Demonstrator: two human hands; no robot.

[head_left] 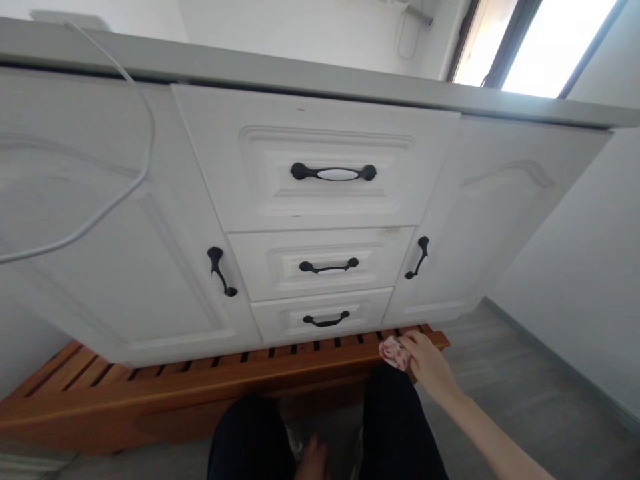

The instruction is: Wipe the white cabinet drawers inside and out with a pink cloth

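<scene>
My right hand (429, 363) reaches down to the right end of a slatted wooden platform (150, 393) under a white cabinet. It presses a small pink patterned cloth (395, 353) against the wood. My left hand (311, 461) shows only partly at the bottom edge, between my dark-trousered knees, holding nothing that I can see. The cabinet (320, 220) has three drawers in the middle, each with a black handle, and a door on either side.
A white cable (131, 183) hangs across the left cabinet door from the countertop (250, 67). A grey wall stands at the right, with a grey floor (525, 400) below. A bright window is at the upper right.
</scene>
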